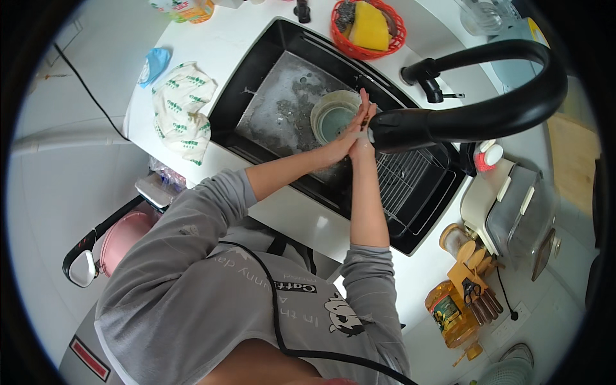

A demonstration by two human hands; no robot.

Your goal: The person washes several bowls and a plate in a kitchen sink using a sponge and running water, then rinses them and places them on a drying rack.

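Note:
My left hand (pixel 350 136) and my right hand (pixel 363 144) are pressed together, palm to palm, under the spout of a black faucet (pixel 404 130). Water seems to run onto them at the spout's mouth. Both hold no object that I can see, though the spout hides part of the right one. Just beside the fingers, a round bowl (pixel 315 115) with water in it stands in the black sink (pixel 231 108). Foamy, cloudy water (pixel 269 103) covers the sink floor around the bowl.
A wire rack (pixel 399 183) spans the sink's right part. Behind the sink stands a red basket (pixel 344 48) with a yellow cloth (pixel 369 26) and a steel scourer. A printed cloth (pixel 183 110) lies at the left; an oil bottle (pixel 450 313) and knife block (pixel 469 284) stand right.

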